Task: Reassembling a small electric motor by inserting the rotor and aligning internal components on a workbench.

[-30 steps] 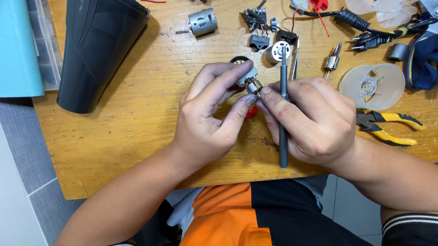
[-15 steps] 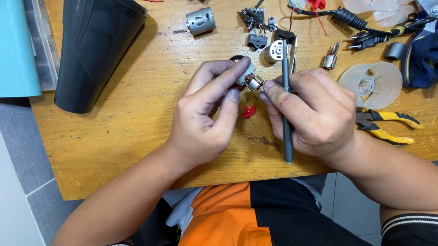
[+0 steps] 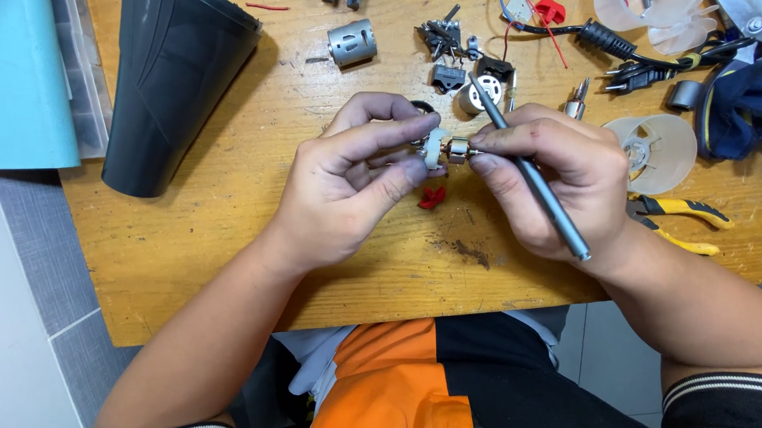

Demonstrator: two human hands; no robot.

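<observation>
Centrally, above the tabletop's (image 3: 231,270) middle: small motor part (image 3: 443,148), white collar and metal end, pinched between both hands. Long axis roughly level, running left to right, metal end toward the right hand. Left hand (image 3: 346,186): thumb and forefinger clamped on the white collar, other fingers curled behind. Right hand (image 3: 549,183): fingertips closed on the metal end, with a grey rod tool (image 3: 527,171) tucked through the same grip. Tool long axis slanted, tip up toward the far edge, butt down toward the near edge, past the wrist.

Compared with half a second back: tool leaning more, no longer near upright; hands in much the same spot, part still held between them.

Just under the hands, on the wood: small red piece (image 3: 432,198). Toward the far left corner: black cone-shaped housing (image 3: 174,86) lying on its side, open mouth toward the far edge, contents not visible. Near the far edge: silver motor can (image 3: 351,43), black bits, white round part (image 3: 478,97). Toward the right edge: translucent fan disc (image 3: 662,149), yellow-handled pliers (image 3: 677,220), black cable with plug (image 3: 638,66), dark blue cloth (image 3: 745,108). Off the left edge: teal sheet (image 3: 17,75).
</observation>
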